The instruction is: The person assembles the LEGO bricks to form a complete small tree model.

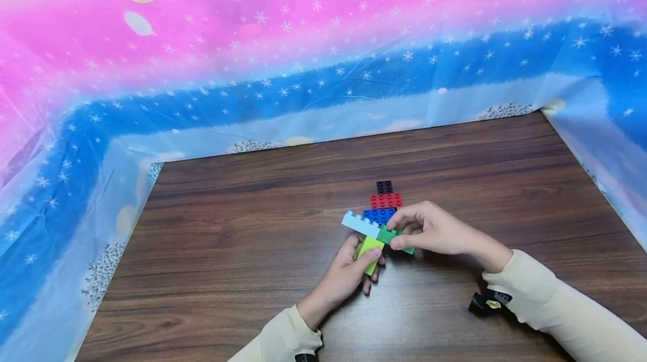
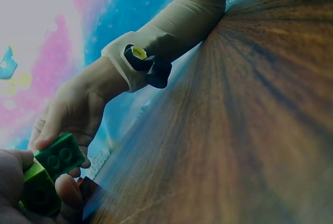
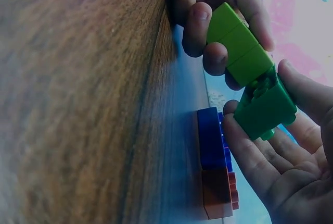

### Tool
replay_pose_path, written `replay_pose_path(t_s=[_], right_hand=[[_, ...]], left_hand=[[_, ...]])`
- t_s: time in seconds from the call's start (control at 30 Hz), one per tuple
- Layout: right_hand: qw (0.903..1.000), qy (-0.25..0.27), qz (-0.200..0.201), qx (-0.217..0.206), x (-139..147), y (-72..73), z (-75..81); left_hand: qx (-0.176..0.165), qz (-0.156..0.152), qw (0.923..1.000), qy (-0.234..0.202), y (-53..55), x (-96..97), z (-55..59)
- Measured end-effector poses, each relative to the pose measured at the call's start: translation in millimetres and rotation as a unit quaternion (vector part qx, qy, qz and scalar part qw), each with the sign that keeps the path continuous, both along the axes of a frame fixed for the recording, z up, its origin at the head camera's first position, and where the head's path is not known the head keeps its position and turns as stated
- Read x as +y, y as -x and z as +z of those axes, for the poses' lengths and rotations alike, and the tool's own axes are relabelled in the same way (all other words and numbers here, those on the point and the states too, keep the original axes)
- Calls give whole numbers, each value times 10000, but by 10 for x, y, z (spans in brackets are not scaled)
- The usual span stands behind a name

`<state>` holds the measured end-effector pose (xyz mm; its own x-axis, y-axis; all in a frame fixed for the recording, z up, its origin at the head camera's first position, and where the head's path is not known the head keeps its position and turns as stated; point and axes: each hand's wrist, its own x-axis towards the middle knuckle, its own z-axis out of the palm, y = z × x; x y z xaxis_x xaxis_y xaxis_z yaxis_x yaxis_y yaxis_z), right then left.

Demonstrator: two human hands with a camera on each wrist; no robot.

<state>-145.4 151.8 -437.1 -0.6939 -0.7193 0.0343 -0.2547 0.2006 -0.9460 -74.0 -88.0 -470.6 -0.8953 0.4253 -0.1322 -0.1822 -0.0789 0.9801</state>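
My left hand (image 1: 346,269) grips a stack of lime-green toy bricks (image 1: 371,254) between thumb and fingers, just above the table. A light blue brick (image 1: 360,224) lies across the top of the lime stack, pointing to the left. Beside it is a dark green brick (image 1: 386,234), which my right hand (image 1: 436,231) pinches between thumb and fingertips. In the right wrist view the dark green brick (image 3: 265,104) meets the end of the lime stack (image 3: 237,44); whether they are locked together I cannot tell. The light blue brick is hidden in both wrist views.
Behind the hands a blue brick (image 1: 379,215), a red brick (image 1: 386,200) and a small black brick (image 1: 384,187) sit in a row on the brown wooden table (image 1: 242,238). A patterned cloth (image 1: 323,81) hangs along the table's back and side edges.
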Motion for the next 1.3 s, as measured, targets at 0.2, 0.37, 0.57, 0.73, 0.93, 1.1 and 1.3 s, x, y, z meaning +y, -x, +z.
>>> replay_pose_path(t_s=[0.2,0.37,0.57,0.73,0.93,1.1,1.3], right_hand=[[10000,65,22,-56,1,0,-6],[10000,10,-13,-17,-13,-10,5],[10000,50,3,66,-9,0,-15],[9999,138,53,-77,-3,4,-27],[10000,34,18,-45,-11,-3,-20],[10000,0,-1,-70,-13,-9,-16],[10000,-57,-75,-16,-21,-23,-24]], left_hand=[[-6,2,10000,12,-4,1,2],[34,-1,10000,-10,2,-1,-17],[40,9,10000,-1,3,-2,-12],[-14,-8,10000,-3,-5,-1,2],[12,-11,10000,7,-4,-5,-2],[-5,-25,10000,31,-4,-1,5],[-45,32,10000,41,-4,3,4]])
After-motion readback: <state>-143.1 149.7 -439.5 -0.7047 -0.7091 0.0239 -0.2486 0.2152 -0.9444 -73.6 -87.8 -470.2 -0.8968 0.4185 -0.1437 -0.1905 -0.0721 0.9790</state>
